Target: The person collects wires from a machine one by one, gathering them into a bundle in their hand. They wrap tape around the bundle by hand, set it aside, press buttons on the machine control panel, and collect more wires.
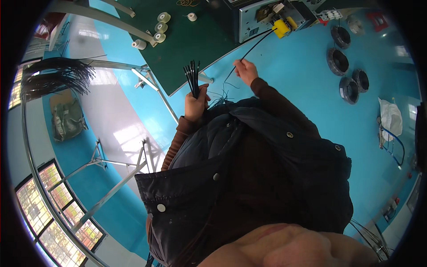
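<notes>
The bundle of black cables (191, 79) is in the left hand (195, 105), in front of the person's body and just beside the edge of the green table (178, 49). The fingers are closed around its lower part, and the cut ends stand up above the fist, a little spread. The right hand (246, 72) is also closed, with the fingers pinched together on a single black cable (257, 43). One part of this cable hangs below the hand, and the other part goes up to the yellow part (281, 28) of a machine (250, 26); whether it enters there, I cannot tell. On the grey front panel of the machine there are some small dark markings, but they are too small for reading.

Near the front of the dark jacket (284, 151), some thin dark strands (222, 95) stick out. On the table, several rolls of tape (160, 27) stand near its left edge, and one white roll (191, 17) is apart from them.

Further to the right, four black coils (330, 62) lie on the blue floor, two of them touching. Below them there is a white bag (391, 113). On the left side, a big hank of black cables (49, 73) hangs over a metal rail, and under it lies a green package (66, 116), which carries a small pale patch like a label, not readable from here.
</notes>
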Demonstrator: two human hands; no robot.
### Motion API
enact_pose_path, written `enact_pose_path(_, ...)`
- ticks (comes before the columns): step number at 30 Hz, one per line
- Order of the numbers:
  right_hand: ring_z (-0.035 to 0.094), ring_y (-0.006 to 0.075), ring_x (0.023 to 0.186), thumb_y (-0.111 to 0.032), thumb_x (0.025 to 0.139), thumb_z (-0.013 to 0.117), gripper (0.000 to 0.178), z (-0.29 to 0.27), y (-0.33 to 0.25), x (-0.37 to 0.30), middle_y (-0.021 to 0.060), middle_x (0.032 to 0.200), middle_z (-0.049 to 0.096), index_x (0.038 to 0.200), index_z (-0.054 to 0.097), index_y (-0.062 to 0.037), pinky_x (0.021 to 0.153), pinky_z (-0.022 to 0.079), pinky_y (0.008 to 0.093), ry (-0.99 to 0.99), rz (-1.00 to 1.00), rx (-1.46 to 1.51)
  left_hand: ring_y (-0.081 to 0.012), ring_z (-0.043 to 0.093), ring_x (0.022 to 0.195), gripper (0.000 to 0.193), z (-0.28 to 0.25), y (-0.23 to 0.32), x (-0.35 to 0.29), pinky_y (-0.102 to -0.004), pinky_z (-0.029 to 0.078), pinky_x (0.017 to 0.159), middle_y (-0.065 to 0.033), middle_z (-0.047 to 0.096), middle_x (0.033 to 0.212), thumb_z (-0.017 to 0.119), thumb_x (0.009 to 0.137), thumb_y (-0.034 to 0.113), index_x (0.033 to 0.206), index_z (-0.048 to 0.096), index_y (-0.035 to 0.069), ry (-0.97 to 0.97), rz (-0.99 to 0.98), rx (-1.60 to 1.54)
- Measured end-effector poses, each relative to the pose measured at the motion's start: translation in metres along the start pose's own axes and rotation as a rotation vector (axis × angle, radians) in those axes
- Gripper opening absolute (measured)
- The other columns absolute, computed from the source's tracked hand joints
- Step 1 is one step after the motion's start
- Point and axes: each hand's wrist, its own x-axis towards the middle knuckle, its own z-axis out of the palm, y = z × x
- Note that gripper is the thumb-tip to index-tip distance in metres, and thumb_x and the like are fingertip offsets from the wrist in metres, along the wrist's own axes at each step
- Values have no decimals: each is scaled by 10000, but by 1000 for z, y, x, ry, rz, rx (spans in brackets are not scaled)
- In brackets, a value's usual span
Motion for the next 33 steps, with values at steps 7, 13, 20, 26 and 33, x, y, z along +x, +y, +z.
enact_pose_path(7,571,354,763,-325,867,453,310,31,1,-52,147,773,598,806,571,-45,666,439,440,-510,-423,-765,-160,614,771,408,7,-1,11,-247,487,614,-118,596,1049,490,908,268,1213,464,-3,33,-40,-152)
enact_pose_path(13,585,338,791,-348,849,459,314,40,-6,-53,131,790,609,827,592,-64,702,447,441,-749,-510,-1036,-158,611,753,332,1,-10,10,-280,495,647,-97,616,836,464,923,248,1110,515,-22,-76,58,-192)
enact_pose_path(20,589,131,604,-182,784,599,203,-2,61,-8,42,758,613,947,593,-62,527,464,290,-537,0,-249,-122,504,561,307,-5,-12,-2,-295,481,591,-6,413,589,437,935,238,1076,520,-22,-49,61,-193)
enact_pose_path(26,567,146,738,-176,819,540,396,-33,-9,15,53,990,561,1189,424,-95,559,418,269,-19,148,320,-72,429,461,303,-16,-17,-17,-249,442,498,13,418,527,405,943,203,1128,490,-22,31,74,-183)
enact_pose_path(33,563,119,740,-278,814,555,319,-43,-41,34,37,992,609,1088,533,-117,566,391,235,-95,159,474,-71,446,428,264,-7,-10,-21,-229,381,439,-1,469,500,532,886,195,1023,566,-28,61,23,39)
